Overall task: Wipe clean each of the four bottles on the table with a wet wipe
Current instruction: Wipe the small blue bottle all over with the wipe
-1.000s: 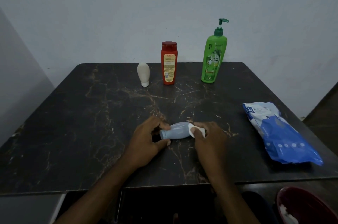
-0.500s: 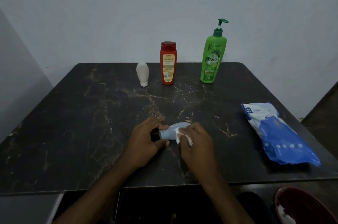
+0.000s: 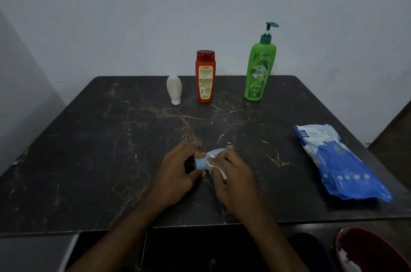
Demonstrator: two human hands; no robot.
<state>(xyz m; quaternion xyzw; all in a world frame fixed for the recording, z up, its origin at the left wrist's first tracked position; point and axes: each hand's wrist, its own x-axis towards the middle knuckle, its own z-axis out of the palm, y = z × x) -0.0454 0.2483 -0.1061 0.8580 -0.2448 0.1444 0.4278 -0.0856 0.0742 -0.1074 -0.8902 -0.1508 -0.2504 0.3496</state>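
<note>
Down at the near right corner, below the table's edge, sits a dark red bowl [image 3: 375,249] with something white in it; what it is I cannot tell. Both forearms reach up over the near edge of the dark marble-patterned table [image 3: 89,160].

The two hands meet just in front of the table's middle. The left hand [image 3: 175,174] grips one end of a small light blue bottle [image 3: 202,161], thumb below and fingers curled over the top. The bottle lies on its side between the hands. The right hand [image 3: 233,179] is curled over the bottle's other end and holds a white wet wipe [image 3: 220,169] against it; only a crumpled strip of the wipe shows at the fingers. Most of the bottle is hidden under that hand.

Off to the right, well apart from the hands, a blue and white pack of wipes [image 3: 340,165] lies flat near the table's right edge.

Along the far edge three bottles stand in a row. A small white bottle [image 3: 174,89] rests on its cap, and just beside it stands a red bottle [image 3: 205,76]. Further right is a tall green pump bottle [image 3: 259,71] marked Vatika. A plain pale wall [image 3: 155,16] rises behind them.
</note>
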